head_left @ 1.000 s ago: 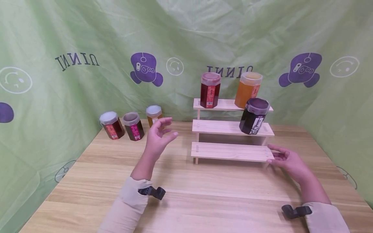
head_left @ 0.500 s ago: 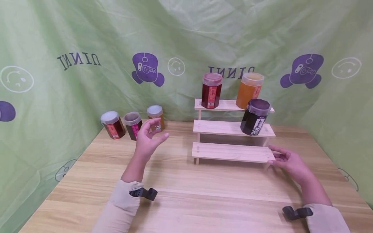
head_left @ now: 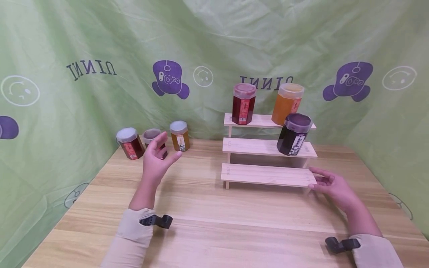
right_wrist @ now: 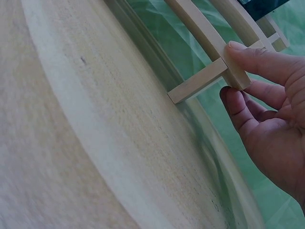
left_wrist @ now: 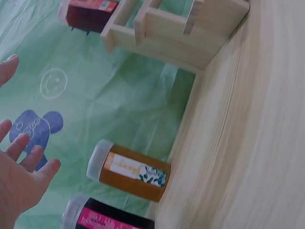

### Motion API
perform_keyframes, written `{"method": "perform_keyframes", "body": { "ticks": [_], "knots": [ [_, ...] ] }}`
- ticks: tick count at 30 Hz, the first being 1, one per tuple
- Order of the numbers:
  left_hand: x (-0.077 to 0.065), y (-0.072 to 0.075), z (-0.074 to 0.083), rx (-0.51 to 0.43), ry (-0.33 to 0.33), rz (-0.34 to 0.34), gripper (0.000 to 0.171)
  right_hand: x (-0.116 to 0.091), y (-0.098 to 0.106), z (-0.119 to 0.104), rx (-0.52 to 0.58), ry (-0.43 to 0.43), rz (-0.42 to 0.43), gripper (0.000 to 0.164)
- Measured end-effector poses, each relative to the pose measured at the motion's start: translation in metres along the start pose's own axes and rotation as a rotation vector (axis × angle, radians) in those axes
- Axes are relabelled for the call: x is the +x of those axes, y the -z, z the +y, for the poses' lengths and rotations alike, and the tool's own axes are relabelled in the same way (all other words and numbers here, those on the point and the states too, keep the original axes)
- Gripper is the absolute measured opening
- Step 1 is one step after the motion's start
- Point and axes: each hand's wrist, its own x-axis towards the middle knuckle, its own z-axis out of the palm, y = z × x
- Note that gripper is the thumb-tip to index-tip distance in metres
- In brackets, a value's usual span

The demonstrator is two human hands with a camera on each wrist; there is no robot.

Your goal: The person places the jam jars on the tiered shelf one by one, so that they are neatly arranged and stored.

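My left hand (head_left: 154, 165) is raised with fingers apart and nothing in it, in front of a dark jar (left_wrist: 112, 218) with a pink label. In the head view the hand partly covers that jar. To its right stands an amber jar (head_left: 180, 139) with a white lid, and to its left a red jar (head_left: 130, 144). My right hand (head_left: 333, 188) holds the right end of the lowest board of a three-step wooden display shelf (head_left: 268, 175). The right wrist view shows the thumb and fingers (right_wrist: 233, 102) pinching the board's end.
On the shelf's top step stand a dark red jar (head_left: 243, 104) and an orange jar (head_left: 285, 106). A dark purple jar (head_left: 294, 134) sits at the right of the middle step. Green printed cloth (head_left: 207, 41) hangs behind and beside the wooden table (head_left: 214, 230).
My left hand has moved left, from in front of the amber jar to in front of the dark pink-labelled jar. The amber jar is now uncovered. My right hand keeps its hold on the shelf.
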Motion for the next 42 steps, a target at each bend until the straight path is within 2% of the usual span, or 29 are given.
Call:
{"method": "perform_keyframes", "body": {
  "ticks": [10, 22, 26, 30, 33, 42],
  "knots": [
    [0.005, 0.019, -0.010, 0.115, -0.004, 0.076, 0.079, -0.001, 0.000, 0.000, -0.009, 0.000, -0.001, 0.071],
    [0.010, 0.036, -0.021, 0.209, 0.080, 0.155, 0.089, -0.001, 0.000, 0.000, 0.025, 0.004, -0.002, 0.071],
    [0.014, 0.040, -0.027, 0.239, 0.086, 0.210, 0.088, 0.000, 0.001, 0.000, 0.013, -0.007, 0.001, 0.071],
    [0.018, 0.044, -0.033, 0.232, 0.084, 0.258, 0.084, 0.000, 0.001, -0.001, 0.012, -0.004, 0.006, 0.070],
    [0.022, 0.049, -0.037, 0.236, 0.104, 0.258, 0.084, 0.000, 0.000, -0.001, 0.014, -0.003, 0.011, 0.070],
    [0.034, 0.060, -0.047, 0.290, 0.232, 0.203, 0.095, 0.000, 0.000, -0.001, -0.009, -0.011, 0.006, 0.072]
  ]
}}
